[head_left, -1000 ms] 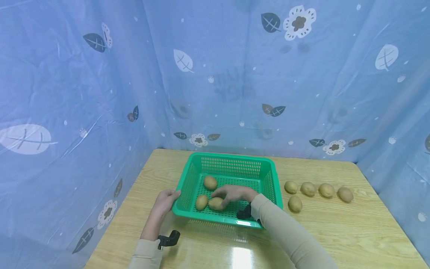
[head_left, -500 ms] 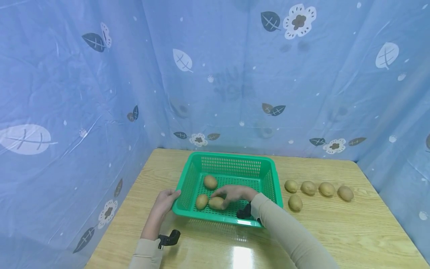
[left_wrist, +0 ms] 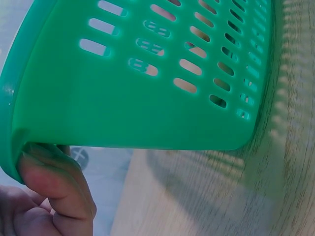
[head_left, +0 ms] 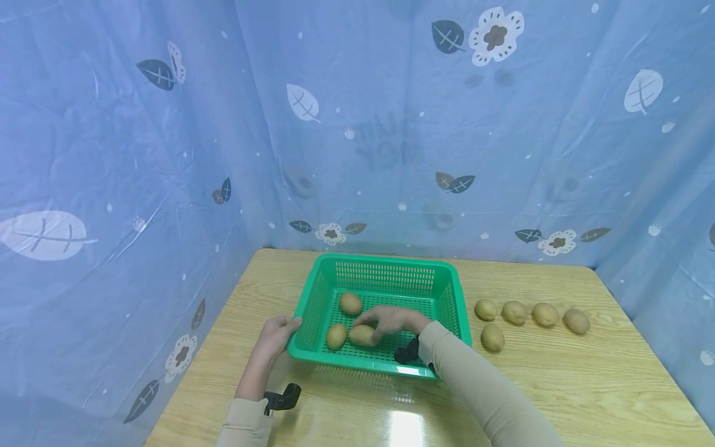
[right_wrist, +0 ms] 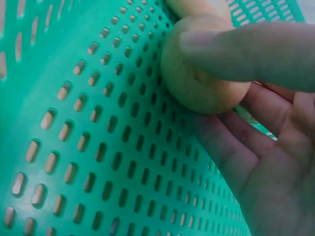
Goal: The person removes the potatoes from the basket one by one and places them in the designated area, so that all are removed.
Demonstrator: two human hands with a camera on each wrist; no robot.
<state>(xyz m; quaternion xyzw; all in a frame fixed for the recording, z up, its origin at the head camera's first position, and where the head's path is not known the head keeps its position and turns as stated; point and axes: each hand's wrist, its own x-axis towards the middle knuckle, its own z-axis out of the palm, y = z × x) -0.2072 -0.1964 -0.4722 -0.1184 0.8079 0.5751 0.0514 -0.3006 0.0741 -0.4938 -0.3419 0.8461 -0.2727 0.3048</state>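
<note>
A green plastic basket (head_left: 385, 367) with slotted walls stands on the table. My left hand (head_left: 274, 337) grips its rim at the left front corner; in the left wrist view the curled fingers (left_wrist: 54, 179) lie under that rim. Inside the basket my right hand (head_left: 393, 320) holds a potato (head_left: 362, 336) between thumb and fingers, low against the basket floor. The right wrist view has the thumb across this potato (right_wrist: 197, 73). Two more potatoes lie in the basket: one (head_left: 336, 336) just left of the held one, another (head_left: 350, 303) farther back.
Right of the basket, several potatoes (head_left: 544, 315) lie in a row on the wooden table (head_left: 603, 379), with a single potato (head_left: 492, 338) in front of the row's left end. A blue patterned curtain (head_left: 391, 155) hangs behind and along both sides.
Both hands keep their places, the left on the rim and the right on the potato. The whole head view shifts very slightly; the held potato shows hardly any movement.
</note>
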